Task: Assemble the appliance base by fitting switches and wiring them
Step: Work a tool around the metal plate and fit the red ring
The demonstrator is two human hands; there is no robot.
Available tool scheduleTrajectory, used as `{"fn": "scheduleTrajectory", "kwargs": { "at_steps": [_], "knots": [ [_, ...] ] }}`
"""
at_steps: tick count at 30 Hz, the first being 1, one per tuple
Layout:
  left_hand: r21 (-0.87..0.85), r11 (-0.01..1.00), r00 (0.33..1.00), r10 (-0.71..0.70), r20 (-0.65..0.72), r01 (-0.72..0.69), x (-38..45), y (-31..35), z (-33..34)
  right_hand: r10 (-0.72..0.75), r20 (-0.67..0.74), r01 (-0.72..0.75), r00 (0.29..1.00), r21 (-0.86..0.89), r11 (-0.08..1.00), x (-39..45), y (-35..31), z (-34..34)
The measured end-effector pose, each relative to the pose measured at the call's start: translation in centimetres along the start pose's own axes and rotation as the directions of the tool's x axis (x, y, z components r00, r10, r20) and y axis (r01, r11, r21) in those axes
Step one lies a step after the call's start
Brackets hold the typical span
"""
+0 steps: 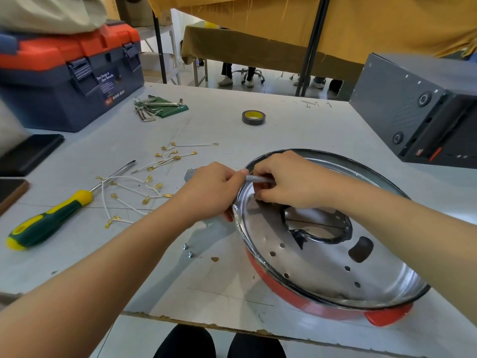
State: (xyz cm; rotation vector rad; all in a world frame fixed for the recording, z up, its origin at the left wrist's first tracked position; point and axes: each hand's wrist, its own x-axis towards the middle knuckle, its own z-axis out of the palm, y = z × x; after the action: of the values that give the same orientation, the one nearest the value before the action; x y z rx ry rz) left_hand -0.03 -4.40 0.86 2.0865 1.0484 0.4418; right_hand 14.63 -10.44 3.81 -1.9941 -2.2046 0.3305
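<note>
The round appliance base (317, 270), shiny metal inside with a red outer shell, lies tilted on the table at right. It has a large central opening and several small holes. My left hand (214, 189) grips the base's near-left rim, thumb over the edge. My right hand (281, 179) rests inside the base by that rim, fingers closed on a small grey metal part (258, 179). Several white wires with brass terminals (144, 184) lie scattered left of the base.
A yellow-green screwdriver (49, 218) lies at left. Two small screws (188, 250) sit near the base. Hex keys (154, 107), a tape roll (253, 117), a blue-orange toolbox (69, 73) and a grey machine (418, 109) stand further back. The table edge (206, 324) is close to me.
</note>
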Motion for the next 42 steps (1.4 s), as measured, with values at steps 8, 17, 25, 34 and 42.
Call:
{"fn": "scheduleTrajectory", "kwargs": {
  "at_steps": [8,17,25,34,42],
  "knots": [
    [-0.029,1.0,1.0,0.005,-0.009,-0.005,-0.3,0.0,-0.1,0.019,-0.064,-0.016,0.998,0.049,0.999,-0.5,0.1,-0.3],
    [-0.067,0.99,0.983,0.111,-0.15,-0.122,0.1,-0.9,-2.8,0.172,-0.21,-0.034,0.963,0.536,0.844,-0.4,0.9,-1.2],
    [0.176,0.969,0.949,0.116,0.295,-0.173,-1.9,-2.9,-5.9,0.14,-0.157,-0.045,0.978,0.494,0.868,-0.6,0.2,-0.6],
    [0.491,0.84,0.923,0.029,0.383,-0.23,-2.7,-3.7,-4.5,0.147,-0.147,-0.061,0.978,0.472,0.879,-1.5,-0.1,-0.4],
    [-0.24,0.961,0.988,0.149,0.033,-0.137,-2.8,-0.1,-5.0,0.167,-0.205,-0.018,0.964,0.58,0.815,-1.9,-0.5,-0.5]
  ]
}}
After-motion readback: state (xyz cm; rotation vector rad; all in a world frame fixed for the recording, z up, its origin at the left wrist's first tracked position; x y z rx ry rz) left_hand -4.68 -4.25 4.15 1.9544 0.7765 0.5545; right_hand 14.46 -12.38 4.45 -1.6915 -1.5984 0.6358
